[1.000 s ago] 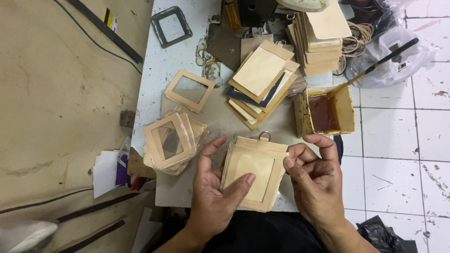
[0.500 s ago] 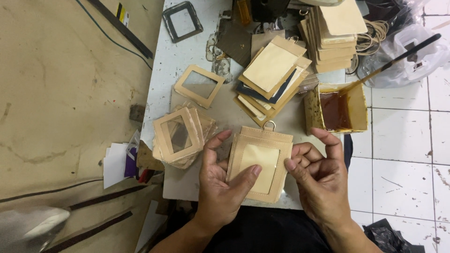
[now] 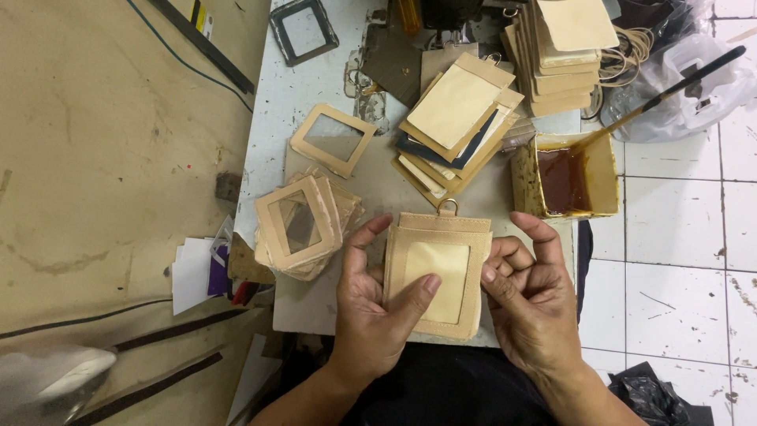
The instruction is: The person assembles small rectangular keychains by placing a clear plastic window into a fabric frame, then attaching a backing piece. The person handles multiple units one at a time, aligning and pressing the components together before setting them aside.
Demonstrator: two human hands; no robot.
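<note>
Workbench point(image 3: 315, 95), paint-worn beside white floor tiles point(image 3: 678, 237); left hand point(image 3: 374, 304) pinches tan holder point(image 3: 438, 272), right hand point(image 3: 532, 296) half-curled.

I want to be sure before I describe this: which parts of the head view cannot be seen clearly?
- Back of the tan card holder: faces down, and the left hand covers its left edge.
- Right hand fingertips: curled out of sight.
- Lower pieces of the window-frame pile: under the top frame.
- Glue tray depth: brown liquid hides the bottom.
</note>
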